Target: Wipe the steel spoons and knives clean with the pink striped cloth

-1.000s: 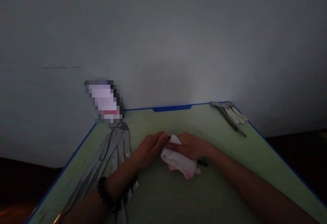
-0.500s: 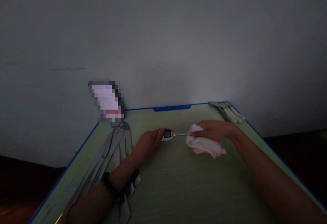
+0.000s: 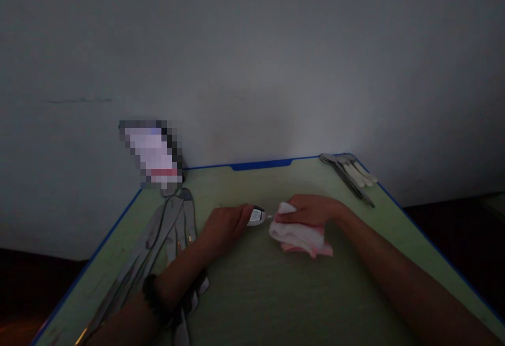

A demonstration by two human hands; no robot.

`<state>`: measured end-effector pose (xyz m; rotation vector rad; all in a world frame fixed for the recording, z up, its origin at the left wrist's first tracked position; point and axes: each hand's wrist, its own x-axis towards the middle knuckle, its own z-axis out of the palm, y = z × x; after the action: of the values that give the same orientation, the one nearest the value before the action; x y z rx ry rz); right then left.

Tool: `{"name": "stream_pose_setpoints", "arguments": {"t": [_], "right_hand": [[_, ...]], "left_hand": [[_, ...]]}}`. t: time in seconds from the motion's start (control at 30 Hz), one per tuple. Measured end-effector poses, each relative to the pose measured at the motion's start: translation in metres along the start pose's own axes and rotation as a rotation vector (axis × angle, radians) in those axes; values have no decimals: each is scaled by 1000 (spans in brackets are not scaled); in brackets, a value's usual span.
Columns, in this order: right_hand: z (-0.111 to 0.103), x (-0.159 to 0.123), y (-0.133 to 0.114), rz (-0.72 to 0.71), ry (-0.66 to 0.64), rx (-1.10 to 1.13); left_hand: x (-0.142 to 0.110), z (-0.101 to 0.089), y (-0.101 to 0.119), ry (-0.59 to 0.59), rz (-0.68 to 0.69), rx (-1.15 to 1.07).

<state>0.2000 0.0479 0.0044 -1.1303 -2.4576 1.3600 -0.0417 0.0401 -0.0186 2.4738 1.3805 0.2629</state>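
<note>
Cutlery sits straight on the pale green table (image 3: 268, 298), which has a blue rim and a blue tab (image 3: 260, 165) at the far edge. On the person's left, a spread of metal cutlery (image 3: 173, 212), long and overlapping, partly hidden by the left forearm. At the far right corner, a smaller cutlery group (image 3: 349, 170): dark metal handles stacked closely, pale handles just beside them. A pixelated device (image 3: 152, 149), screen lit, leans by the wall (image 3: 252, 62) at the far left corner.

Utensil (image 3: 257, 216) is between the two hands, around mid-table: silver-and-black handle end, short bit of thin shaft, rest inside the cloth. Its head is hidden, type can't be told. Cloth (image 3: 299, 236) is white and pink, folded over, loose edges hanging toward the person.

Left hand (image 3: 226, 229): fingers closed around the utensil's handle, thumb along it, knuckles up; forearm comes in from lower left, dark bracelet (image 3: 155, 297) on the wrist. Right hand (image 3: 313, 210): fingers pinched on the cloth around the shaft, thumb on the near side, wrist bent; forearm slants in from lower right. Hands near each other, not touching.
</note>
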Motion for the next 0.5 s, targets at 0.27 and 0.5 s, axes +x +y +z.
{"name": "stream_pose_setpoints", "arguments": {"t": [0.27,0.5], "right_hand": [[-1,-4,-8,-4,52,17],[8,-9,2,19,226,103]], "left_hand": [[-2,-7,7,63,29,-161],[0,-35,-2,311,-40,-115]]}}
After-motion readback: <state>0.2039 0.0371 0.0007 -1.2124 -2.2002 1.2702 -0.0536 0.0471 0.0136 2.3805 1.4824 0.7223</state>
